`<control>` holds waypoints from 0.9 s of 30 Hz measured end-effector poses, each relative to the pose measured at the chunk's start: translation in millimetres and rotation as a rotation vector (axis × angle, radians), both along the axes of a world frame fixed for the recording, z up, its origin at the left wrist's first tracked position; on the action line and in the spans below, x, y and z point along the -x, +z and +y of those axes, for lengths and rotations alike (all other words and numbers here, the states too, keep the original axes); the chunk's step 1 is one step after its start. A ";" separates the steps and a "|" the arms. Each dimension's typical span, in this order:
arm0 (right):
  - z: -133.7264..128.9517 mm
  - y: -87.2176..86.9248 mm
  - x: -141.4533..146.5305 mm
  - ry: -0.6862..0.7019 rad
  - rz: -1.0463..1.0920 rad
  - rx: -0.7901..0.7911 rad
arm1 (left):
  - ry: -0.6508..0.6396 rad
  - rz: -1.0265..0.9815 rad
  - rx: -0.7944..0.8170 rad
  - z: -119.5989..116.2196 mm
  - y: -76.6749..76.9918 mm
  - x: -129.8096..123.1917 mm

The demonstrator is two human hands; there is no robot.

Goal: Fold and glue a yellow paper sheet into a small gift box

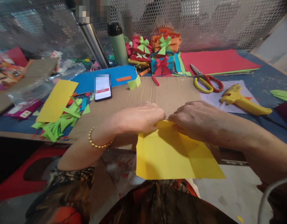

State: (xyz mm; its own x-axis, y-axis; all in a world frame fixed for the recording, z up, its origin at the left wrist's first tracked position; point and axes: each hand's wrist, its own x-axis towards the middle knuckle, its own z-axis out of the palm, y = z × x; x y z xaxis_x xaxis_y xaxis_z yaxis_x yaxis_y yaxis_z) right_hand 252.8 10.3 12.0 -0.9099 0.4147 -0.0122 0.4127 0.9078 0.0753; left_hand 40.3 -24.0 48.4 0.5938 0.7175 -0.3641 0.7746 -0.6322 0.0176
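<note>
A yellow sheet of paper (173, 155) with crease lines hangs over the front edge of the table toward my body. My left hand (143, 118) pinches its far edge near the middle. Close beside it, my right hand (192, 119) grips the same edge, its fingers curled and partly hidden. Both hands are over a flat piece of brown cardboard (124, 102). Right of my right hand lie scissors (205, 82) with yellow and red handles, and a yellow glue gun (245, 101) on a pale sheet.
Green paper scraps (56, 126) and a yellow piece of paper (58, 101) lie at left, near a phone (103, 88). Behind stand a green bottle (118, 45), a steel flask (94, 43) and small paper bags with bows (162, 63). Red sheets (218, 62) lie back right.
</note>
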 end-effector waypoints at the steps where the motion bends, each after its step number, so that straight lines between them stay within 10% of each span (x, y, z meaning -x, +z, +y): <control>1: -0.6 1.2 0.5 -0.007 -0.011 -0.005 | 0.011 0.007 0.006 -0.6 2.8 -0.4; 27: -9.5 16.9 15.8 -0.033 0.026 -0.031 | 0.089 0.066 -0.005 -2.2 7.7 -4.4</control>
State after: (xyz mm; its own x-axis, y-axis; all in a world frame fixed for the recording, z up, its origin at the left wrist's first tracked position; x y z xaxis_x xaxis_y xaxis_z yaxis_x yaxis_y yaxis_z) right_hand 236.9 0.7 28.9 -0.8954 0.4446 0.0242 0.4449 0.8908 0.0921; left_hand 44.8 -26.3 56.2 0.5029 0.7680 -0.3966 0.8268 -0.5612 -0.0383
